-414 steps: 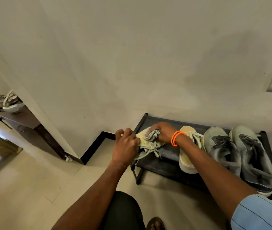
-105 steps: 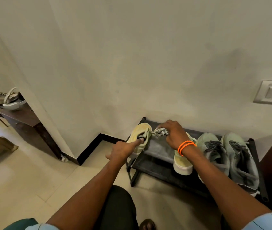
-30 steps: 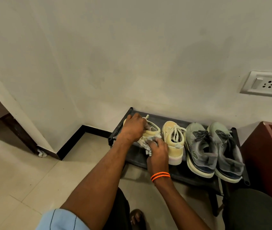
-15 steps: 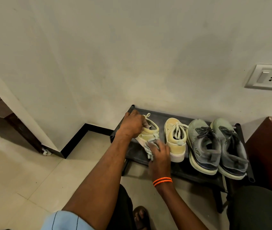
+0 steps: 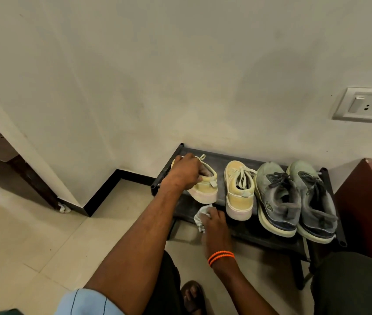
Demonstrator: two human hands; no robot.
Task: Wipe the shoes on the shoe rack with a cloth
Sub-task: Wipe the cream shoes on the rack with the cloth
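A white wall socket with a switch (image 5: 363, 105) sits on the plain wall (image 5: 180, 64) at the right. A dark red cabinet (image 5: 371, 205) stands on the tiled floor (image 5: 33, 242) at the right edge. Black skirting (image 5: 103, 194) runs along the wall's foot. A scrap of white (image 5: 63, 208) lies at the wall's corner.

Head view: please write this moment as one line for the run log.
left hand: grip on left yellow shoe | right hand: grip on cloth, off shoe | shoe rack: four shoes

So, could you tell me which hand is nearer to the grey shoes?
The right hand, holding the cloth at the rack's front; the left hand grips the far-left yellow shoe, farther from the grey shoes.
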